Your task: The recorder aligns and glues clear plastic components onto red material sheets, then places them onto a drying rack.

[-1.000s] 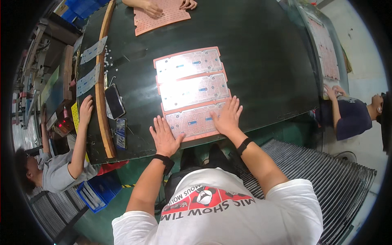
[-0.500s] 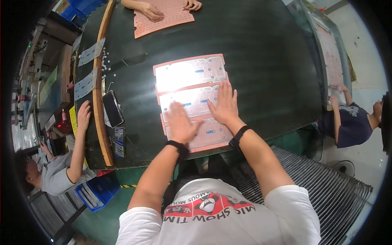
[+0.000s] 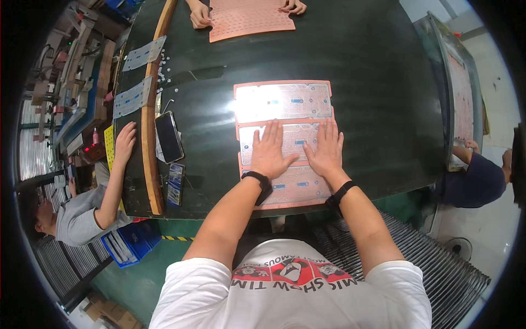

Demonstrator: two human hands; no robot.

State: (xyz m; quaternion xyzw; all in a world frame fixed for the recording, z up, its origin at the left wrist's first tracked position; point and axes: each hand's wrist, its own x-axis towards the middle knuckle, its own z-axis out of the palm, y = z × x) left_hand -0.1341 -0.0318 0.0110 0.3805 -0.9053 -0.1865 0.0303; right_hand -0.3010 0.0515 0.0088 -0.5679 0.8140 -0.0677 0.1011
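Note:
Three pale printed panels with blue marks lie in a row on salmon-coloured backing sheets: a far panel (image 3: 309,107), a middle panel (image 3: 251,147) and a near panel (image 3: 301,178). My left hand (image 3: 269,153) is pressed flat on the middle panel, fingers spread toward the far one. Beside it, my right hand (image 3: 327,152) lies flat near the same panel's right end, its fingers apart. Neither hand holds anything. Parts of the middle and near panels are hidden under my hands and wrists, and glare whitens the far panel's left half.
A wooden strip (image 3: 148,131) runs along the dark table's (image 3: 383,109) left side, with a phone (image 3: 169,137) beside it. Grey printed sheets (image 3: 131,97) straddle it. Across the table, another person's hands (image 3: 200,15) touch a salmon perforated sheet (image 3: 252,21). Co-workers are at both sides.
My left hand has slid forward and slightly right on the middle panel; the right hand stays about where it was. The whole view has shifted. The far person's hand moved to their sheet's left edge.

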